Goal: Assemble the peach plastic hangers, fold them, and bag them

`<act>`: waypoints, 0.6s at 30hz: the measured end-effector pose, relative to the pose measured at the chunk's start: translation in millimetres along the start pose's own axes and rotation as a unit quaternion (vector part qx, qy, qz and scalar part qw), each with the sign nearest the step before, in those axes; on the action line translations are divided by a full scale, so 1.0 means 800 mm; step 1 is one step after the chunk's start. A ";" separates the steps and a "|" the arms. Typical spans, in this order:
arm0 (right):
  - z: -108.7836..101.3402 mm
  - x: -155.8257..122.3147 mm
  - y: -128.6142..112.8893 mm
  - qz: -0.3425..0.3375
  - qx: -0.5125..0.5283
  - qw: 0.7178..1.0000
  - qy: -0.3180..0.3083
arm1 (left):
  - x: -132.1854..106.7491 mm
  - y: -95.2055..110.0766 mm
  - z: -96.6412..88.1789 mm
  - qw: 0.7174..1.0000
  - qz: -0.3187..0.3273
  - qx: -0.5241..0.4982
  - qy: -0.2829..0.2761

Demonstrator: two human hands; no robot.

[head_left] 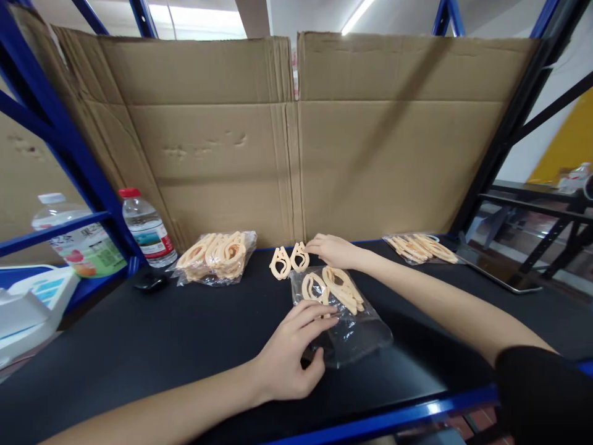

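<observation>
A clear plastic bag [356,334] lies on the black table top [162,334] with several peach-coloured plastic clips [340,287] in its far end. My left hand [290,355] rests on the near edge of the bag, fingers spread and lying flat. My right hand [333,250] reaches past the bag, its fingertips touching one of two loose clips [290,259] that lie side by side near the cardboard. Its fingers are curled together over that clip.
A filled bag of clips [215,256] lies at the left, another pile of clips [421,247] at the right. Two water bottles [148,228] stand far left. A small dark object [151,282], cardboard wall [296,136], blue rack posts and a tablet [503,269] surround the table.
</observation>
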State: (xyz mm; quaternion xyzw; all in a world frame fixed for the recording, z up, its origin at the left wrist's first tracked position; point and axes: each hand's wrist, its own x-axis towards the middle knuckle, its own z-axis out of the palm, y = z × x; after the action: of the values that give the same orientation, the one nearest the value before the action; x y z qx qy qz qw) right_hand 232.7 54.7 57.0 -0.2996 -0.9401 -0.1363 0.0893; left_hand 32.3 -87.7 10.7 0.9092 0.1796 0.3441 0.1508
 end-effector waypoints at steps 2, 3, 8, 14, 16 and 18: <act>0.027 0.032 0.017 -0.016 -0.008 1.000 -0.018 | 0.001 0.000 -0.004 0.999 -0.007 -0.033 0.020; 0.037 0.044 0.022 -0.021 -0.012 0.999 -0.025 | 0.001 0.000 -0.005 0.998 -0.010 -0.046 0.030; 0.053 0.056 0.033 -0.012 -0.037 0.998 -0.043 | 0.004 -0.002 -0.008 0.994 -0.029 -0.071 0.077; 0.027 -0.009 0.051 0.025 -0.029 0.997 -0.062 | 0.001 -0.008 -0.003 0.993 -0.028 -0.076 0.083; 0.014 -0.038 0.053 0.053 -0.019 0.997 -0.050 | -0.002 -0.010 -0.001 0.995 -0.024 -0.073 0.069; -0.001 -0.068 0.049 0.083 -0.011 0.996 -0.029 | -0.004 -0.011 0.000 0.996 -0.016 -0.067 0.051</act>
State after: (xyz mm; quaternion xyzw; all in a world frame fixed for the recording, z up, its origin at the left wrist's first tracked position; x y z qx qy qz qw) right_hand 299.2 55.9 51.8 -0.3814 -0.9126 -0.1296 0.0694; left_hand 28.0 -80.8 5.7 0.8751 0.1785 0.3989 0.2080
